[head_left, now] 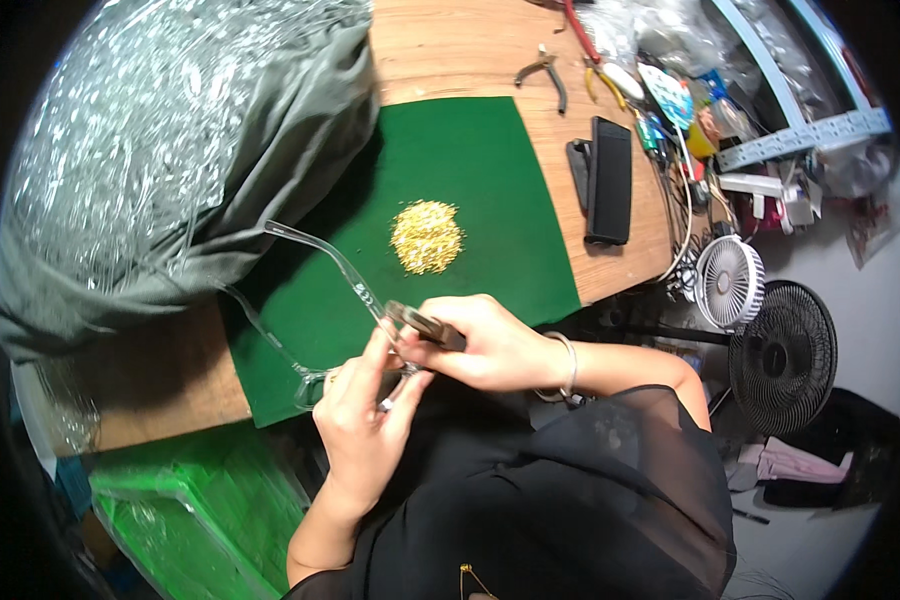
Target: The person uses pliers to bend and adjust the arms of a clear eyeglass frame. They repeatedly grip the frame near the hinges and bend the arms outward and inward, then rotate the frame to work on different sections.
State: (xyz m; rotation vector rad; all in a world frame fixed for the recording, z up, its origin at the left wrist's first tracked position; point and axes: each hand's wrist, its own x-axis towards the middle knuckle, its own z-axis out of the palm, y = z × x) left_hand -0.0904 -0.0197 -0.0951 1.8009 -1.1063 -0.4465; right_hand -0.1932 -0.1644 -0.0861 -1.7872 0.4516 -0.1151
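Observation:
In front of my chest, my left hand (358,415) grips a pair of clear plastic eyeglasses (322,246) by the front, fingers closed round it. Both temples point away over the green mat (505,220). My right hand (485,345) is closed on a dark hand tool (438,330) with a metal end, held against the eyeglasses where a temple joins the front. Its exact kind is hard to tell, and my fingers cover the contact spot. Beyond my hands, a pile of tiny gold-coloured metal pieces (427,237) lies on the mat.
A large grey cloth sack (305,140) heaped with clear plastic eyeglass frames (160,120) takes up the left. At right are a flat black device (610,180), pliers (548,75) and tangled cables. A white fan (730,280) and black fan (782,360) stand beyond the table edge.

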